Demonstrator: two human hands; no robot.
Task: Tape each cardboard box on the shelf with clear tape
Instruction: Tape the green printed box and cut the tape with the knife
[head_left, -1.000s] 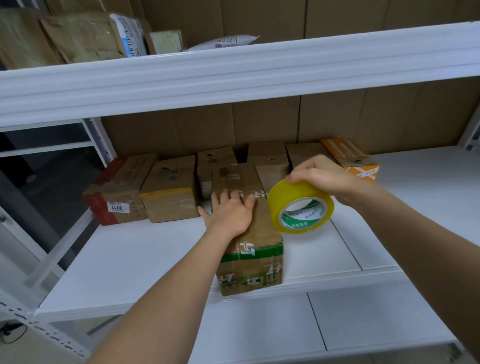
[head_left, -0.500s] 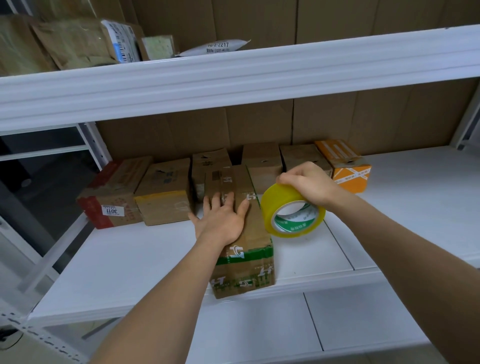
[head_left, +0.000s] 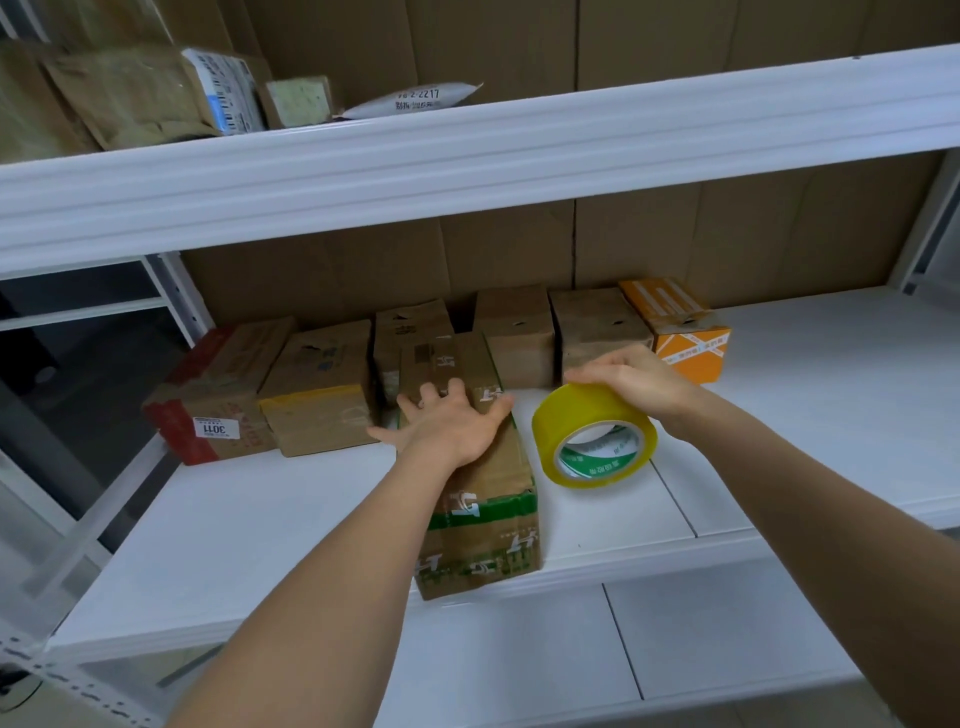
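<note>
Left hand (head_left: 451, 422): fingers spread, pressed flat on long box (head_left: 470, 467).
Right hand (head_left: 631, 380): fingers curled over tape roll (head_left: 594, 439), just right of box.
Box: pulled forward on shelf (head_left: 249, 530); others behind.
Advice: hold down firmly, find tape end, start along top seam.

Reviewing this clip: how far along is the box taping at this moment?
Done: nothing I can confirm; fresh clear tape would be hard to tell on any box. In hand: the left hand presses flat on the green-banded box pulled to the shelf's front edge, while the right hand holds the tape roll beside it, no strip visibly drawn. Left: this box and seemingly the row of boxes behind.
</note>
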